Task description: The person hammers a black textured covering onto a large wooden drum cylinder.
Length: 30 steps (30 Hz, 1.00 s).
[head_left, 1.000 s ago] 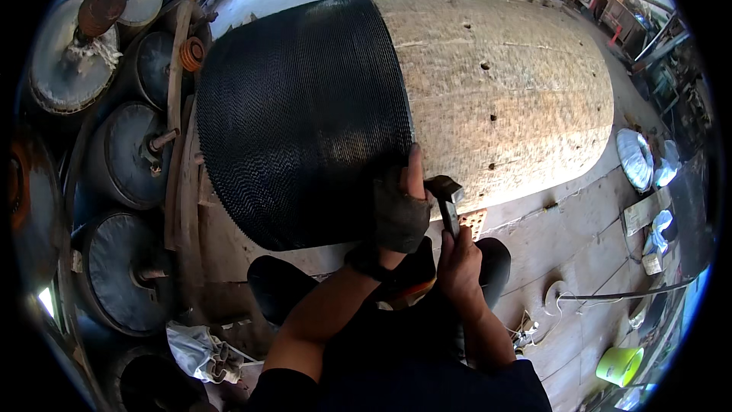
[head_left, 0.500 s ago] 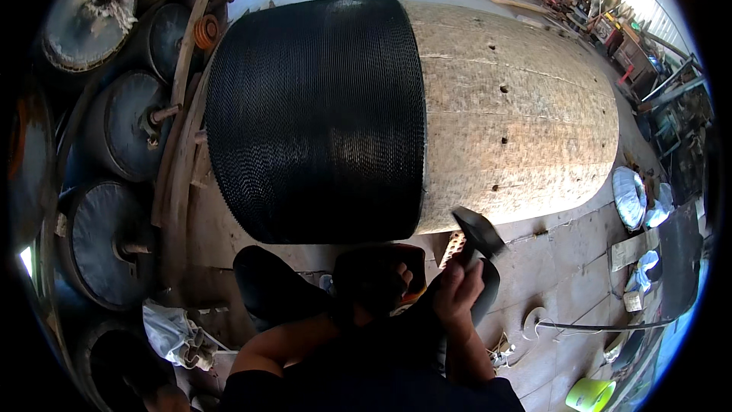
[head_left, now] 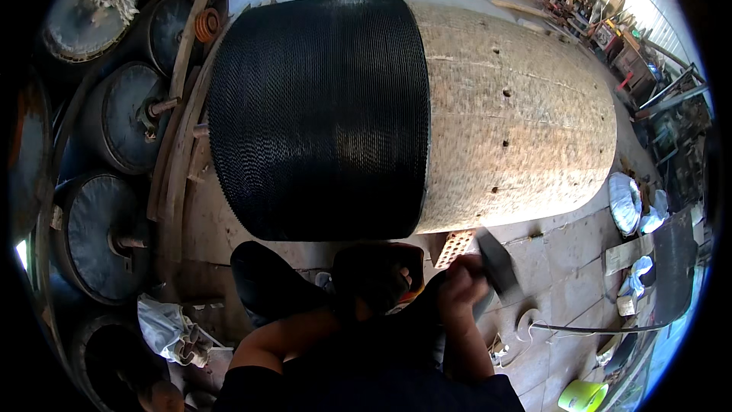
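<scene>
My right hand (head_left: pixel 460 288) is closed round the handle of a hammer, raised above my right knee. The dark hammer head (head_left: pixel 497 264) is smeared by motion and stands apart from the drum. Between my knees, in deep shadow, my left hand (head_left: pixel 390 287) has its fingers curled at the rim of a dark container (head_left: pixel 415 256); what they hold, if anything, is hidden. Before me lies a large drum on its side. Its left part has a black, finely ridged covering (head_left: pixel 320 114). The right part is bare, pale wood (head_left: pixel 526 122) with several small holes.
Dark rollers with shafts (head_left: pixel 107 236) are stacked at the left beside long wooden planks (head_left: pixel 177 175). A perforated brick (head_left: pixel 455 249) lies under the drum's near edge. White bundles (head_left: pixel 625 202) and a yellow-green bucket (head_left: pixel 582 395) are at the right.
The hammer has swung down and to the right with my right hand. My left hand stays near the same place. The whole view has shifted slightly.
</scene>
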### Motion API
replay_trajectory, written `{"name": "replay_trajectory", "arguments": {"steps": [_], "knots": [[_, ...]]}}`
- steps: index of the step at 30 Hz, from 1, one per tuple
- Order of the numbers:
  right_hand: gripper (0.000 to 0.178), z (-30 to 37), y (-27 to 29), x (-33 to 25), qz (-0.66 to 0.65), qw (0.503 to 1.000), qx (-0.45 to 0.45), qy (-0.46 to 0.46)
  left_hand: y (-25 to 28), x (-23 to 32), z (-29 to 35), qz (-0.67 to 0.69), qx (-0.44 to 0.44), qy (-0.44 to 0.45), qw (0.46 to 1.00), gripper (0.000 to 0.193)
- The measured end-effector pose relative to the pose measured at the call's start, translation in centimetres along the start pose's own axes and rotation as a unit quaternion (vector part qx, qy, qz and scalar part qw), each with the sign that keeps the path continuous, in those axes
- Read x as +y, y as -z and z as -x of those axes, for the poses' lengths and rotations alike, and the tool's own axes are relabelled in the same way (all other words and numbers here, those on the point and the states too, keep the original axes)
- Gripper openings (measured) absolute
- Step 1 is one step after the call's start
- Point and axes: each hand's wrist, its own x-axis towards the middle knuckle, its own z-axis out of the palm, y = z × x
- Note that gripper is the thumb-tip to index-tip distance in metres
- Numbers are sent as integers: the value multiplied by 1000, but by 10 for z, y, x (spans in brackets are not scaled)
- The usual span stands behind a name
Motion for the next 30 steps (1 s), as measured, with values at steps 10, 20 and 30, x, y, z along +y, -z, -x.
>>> {"name": "replay_trajectory", "arguments": {"steps": [10,20,30], "knots": [[30,-6,10,-35,-120,990,67,31,5,1,10,-33,27,1,999,35],[22,14,8,-14,-50,994,-46,-83,22,-8,2,-16,4,16,1000,35],[18,12,-3,-1,36,995,-64,-69,116,-22,-51,84,26,4,996,33]]}}
